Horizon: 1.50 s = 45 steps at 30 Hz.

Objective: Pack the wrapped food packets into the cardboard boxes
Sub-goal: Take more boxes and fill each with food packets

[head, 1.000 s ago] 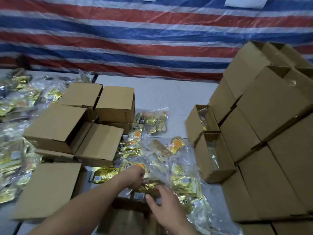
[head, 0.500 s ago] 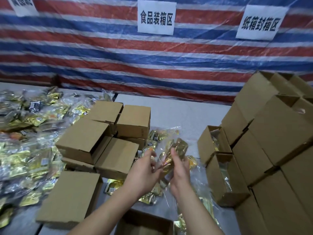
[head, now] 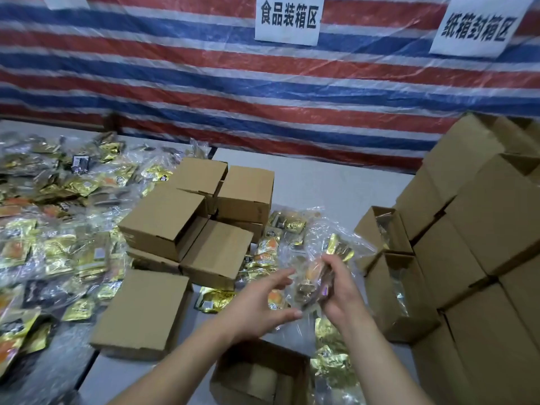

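My right hand (head: 340, 290) grips a clear plastic bag of gold-wrapped food packets (head: 330, 258), lifted above the table. Beside it, my left hand (head: 260, 302) is spread with straight fingers, its fingertips at the bag's left side. Below my hands an open cardboard box (head: 257, 375) sits at the near table edge, seemingly with nothing in it. More gold packets (head: 216, 299) lie loose on the table under and around my hands.
Closed cardboard boxes (head: 187, 226) are stacked centre-left, one flat box (head: 143, 311) nearer. Two open boxes (head: 394, 290) holding packets stand right, against a tall stack of boxes (head: 482, 229). A big heap of packets (head: 43, 244) covers the left table. A striped tarp hangs behind.
Both hands rose from the packets at the near box, lifting a bag. My left hand has since come off it and spread open. The camera tilted upward.
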### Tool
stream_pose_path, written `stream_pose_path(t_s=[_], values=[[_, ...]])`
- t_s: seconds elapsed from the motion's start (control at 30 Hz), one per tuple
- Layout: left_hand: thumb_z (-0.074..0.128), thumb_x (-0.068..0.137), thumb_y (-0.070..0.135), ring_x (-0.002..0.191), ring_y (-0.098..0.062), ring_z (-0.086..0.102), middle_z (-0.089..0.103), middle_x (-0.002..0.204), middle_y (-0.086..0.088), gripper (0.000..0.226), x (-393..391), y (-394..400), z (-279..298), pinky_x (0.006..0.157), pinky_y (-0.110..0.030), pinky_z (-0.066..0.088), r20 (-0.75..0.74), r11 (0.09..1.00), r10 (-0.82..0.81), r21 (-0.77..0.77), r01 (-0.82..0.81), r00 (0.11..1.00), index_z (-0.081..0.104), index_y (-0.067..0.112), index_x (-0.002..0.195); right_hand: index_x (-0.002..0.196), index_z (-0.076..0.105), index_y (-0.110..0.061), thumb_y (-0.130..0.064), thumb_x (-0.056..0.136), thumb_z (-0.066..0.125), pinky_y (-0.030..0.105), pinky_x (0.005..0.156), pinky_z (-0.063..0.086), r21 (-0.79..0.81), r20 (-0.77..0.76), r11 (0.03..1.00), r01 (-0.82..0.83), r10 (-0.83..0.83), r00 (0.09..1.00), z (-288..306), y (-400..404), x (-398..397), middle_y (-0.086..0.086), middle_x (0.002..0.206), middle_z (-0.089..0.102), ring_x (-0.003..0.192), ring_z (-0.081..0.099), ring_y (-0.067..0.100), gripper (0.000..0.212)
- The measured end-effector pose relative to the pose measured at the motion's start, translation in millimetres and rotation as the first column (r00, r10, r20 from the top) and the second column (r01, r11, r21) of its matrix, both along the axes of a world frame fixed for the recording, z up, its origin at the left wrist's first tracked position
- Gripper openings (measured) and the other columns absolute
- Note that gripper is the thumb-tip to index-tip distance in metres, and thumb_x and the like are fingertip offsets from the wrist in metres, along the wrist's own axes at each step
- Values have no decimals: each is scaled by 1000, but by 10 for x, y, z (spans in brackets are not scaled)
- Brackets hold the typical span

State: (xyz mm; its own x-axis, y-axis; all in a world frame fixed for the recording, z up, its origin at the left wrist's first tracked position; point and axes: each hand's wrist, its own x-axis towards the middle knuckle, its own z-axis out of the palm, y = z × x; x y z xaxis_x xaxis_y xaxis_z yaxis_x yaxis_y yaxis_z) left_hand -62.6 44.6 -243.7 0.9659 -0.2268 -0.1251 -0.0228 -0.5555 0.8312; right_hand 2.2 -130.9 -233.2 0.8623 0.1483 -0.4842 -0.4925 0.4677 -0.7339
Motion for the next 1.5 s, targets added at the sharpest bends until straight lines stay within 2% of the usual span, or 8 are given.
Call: stream_pose_path(t_s=[0.2,0.4,0.63,0.93,1.1,1.2,1.33,1.5], values=[[52,98,53,137,-6,40,42,151,13,58,-261,640,-580,109,-22,33,-264,978,61,209,-5,963,37,35,151,96,57,-11,-14,90,69,25,46,47,-422,116,887,-185,256,960,154,-78,-290,2,70,61,58,60,16,13],[50,103,37,115,-18,58,64,125,-4,25,-468,675,-1087,94,-19,45,-398,987,145,-1,-158,906,66,23,118,112,61,-56,-29,80,73,17,69,53,-814,-34,207,-543,916,401,4,269,-715,-16,100,72,82,69,3,44],[49,103,37,71,0,59,63,73,8,32,-502,602,-1171,66,-17,45,-383,958,187,-134,-255,905,66,25,79,129,56,-28,-30,87,58,32,87,49,-780,-547,-489,-390,836,45,-642,528,-760,8,125,64,113,61,30,42],[51,102,40,72,7,58,65,73,19,28,-593,554,-1320,64,-12,39,-329,953,225,-122,-278,917,64,28,80,146,46,-17,-22,98,58,32,107,40,-686,-585,-347,-639,785,203,-1335,681,-923,9,144,54,131,50,26,49],[52,101,42,80,2,64,70,81,13,25,-615,540,-1325,68,-14,44,-339,944,233,-146,-296,911,66,29,85,113,67,-26,-30,87,63,28,83,46,-756,-504,-301,-582,834,224,-1110,494,-819,-2,115,66,105,63,21,26],[51,101,44,81,3,62,68,81,17,24,-627,526,-1327,69,-15,42,-332,947,246,-119,-299,911,65,32,85,116,66,-20,-45,96,49,29,83,40,-603,-648,-467,-647,760,56,-1165,520,-825,9,126,64,112,61,28,36],[50,101,44,80,3,62,69,83,10,24,-659,509,-1351,67,-12,43,-329,943,265,-108,-315,907,65,30,88,143,49,-17,-38,102,45,30,97,42,-322,-695,-415,-851,714,-85,-1334,617,-898,10,147,50,132,51,28,46],[49,101,45,79,0,61,67,83,7,24,-658,537,-1386,69,-18,45,-310,945,286,-66,-320,907,64,30,89,128,63,-21,-69,89,42,29,91,45,-535,-674,-372,-759,730,117,-1180,588,-923,5,131,62,117,58,23,66]])
